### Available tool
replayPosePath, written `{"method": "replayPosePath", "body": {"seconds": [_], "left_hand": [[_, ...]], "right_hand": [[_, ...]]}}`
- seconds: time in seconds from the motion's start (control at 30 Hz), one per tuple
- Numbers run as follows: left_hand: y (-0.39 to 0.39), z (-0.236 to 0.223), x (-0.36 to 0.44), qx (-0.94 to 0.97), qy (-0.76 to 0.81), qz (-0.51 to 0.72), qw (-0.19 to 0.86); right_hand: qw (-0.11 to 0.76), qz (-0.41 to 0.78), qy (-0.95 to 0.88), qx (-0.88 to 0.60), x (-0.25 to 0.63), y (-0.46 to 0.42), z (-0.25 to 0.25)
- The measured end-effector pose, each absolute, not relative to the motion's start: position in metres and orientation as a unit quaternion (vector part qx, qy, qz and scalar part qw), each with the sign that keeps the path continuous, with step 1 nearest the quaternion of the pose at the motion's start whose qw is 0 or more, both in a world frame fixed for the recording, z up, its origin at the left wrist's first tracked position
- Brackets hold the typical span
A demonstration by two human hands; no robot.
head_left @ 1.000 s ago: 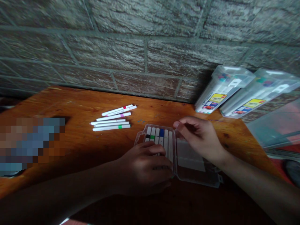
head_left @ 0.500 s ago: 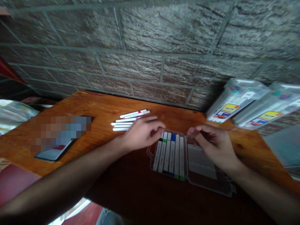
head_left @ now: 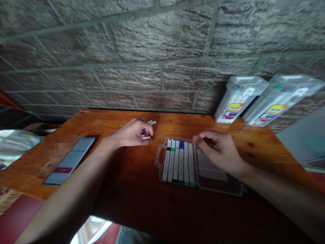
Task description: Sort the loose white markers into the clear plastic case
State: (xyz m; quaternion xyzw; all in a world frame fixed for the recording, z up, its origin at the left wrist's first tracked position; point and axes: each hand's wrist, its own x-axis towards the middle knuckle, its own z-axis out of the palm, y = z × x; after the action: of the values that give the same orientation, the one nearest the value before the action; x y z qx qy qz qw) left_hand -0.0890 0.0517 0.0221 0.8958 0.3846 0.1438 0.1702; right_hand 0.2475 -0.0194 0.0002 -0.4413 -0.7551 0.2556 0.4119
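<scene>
Over several loose white markers (head_left: 151, 122) near the back of the table hovers my left hand (head_left: 130, 133), fingers curved with a gap between thumb and forefinger. It covers most of those markers; only some ends show. A clear plastic case (head_left: 162, 145) lies open to the right, with a row of white markers (head_left: 181, 162) in its left half. Black, green and blue bands mark some of them. Above the case's lid half (head_left: 213, 184) is my right hand (head_left: 219, 149), thumb and forefinger closed near the hinge. Whether anything is between them cannot be made out.
Two tall clear containers (head_left: 235, 98) with labels stand at the back right, by the stone-block wall (head_left: 162, 34). A phone (head_left: 69, 161) lies on the left of the wooden table (head_left: 122, 200).
My left hand has moved left, away from the case, to the loose markers, which it now mostly covers. My right hand stays by the hinge. The camera view has shifted a little.
</scene>
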Motion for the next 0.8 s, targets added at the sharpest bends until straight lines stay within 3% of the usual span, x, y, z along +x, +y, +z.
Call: {"method": "replayPosePath", "body": {"seconds": [0.5, 0.8], "left_hand": [[0.040, 0.024, -0.076, 0.914, 0.365, 0.087, 0.152], [0.032, 0.027, -0.074, 0.859, 0.436, 0.204, 0.172]], "right_hand": [[0.429, 0.251, -0.755, -0.428, 0.245, -0.020, -0.001], [0.430, 0.265, -0.746, -0.434, 0.248, -0.019, -0.001]]}}
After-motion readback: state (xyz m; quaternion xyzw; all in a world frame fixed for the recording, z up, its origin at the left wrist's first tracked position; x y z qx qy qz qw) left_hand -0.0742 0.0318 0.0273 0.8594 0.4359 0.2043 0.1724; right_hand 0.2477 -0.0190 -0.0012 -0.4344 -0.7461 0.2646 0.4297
